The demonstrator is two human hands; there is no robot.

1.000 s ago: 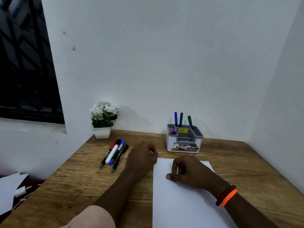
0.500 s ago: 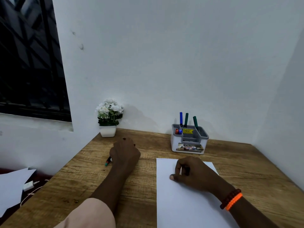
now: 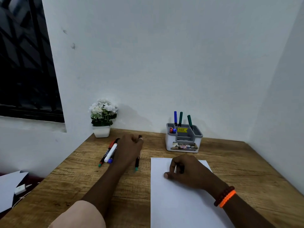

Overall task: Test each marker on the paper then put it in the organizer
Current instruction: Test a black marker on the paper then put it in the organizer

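Left hand (image 3: 130,149) reaches forward, fingers curled; right hand (image 3: 189,172) loosely fisted.

Home study corner: wooden desk (image 3: 238,162), white walls, barred window (image 3: 24,63), potted flowers (image 3: 102,116).

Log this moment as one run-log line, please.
left hand: grips green-tipped marker | right hand: rests curled on paper | organizer: three markers upright | loose markers on desk

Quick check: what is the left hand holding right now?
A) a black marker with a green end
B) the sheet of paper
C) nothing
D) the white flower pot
A: the left hand grips a black marker with a green end, lifted beside the markers lying on the wooden desk.
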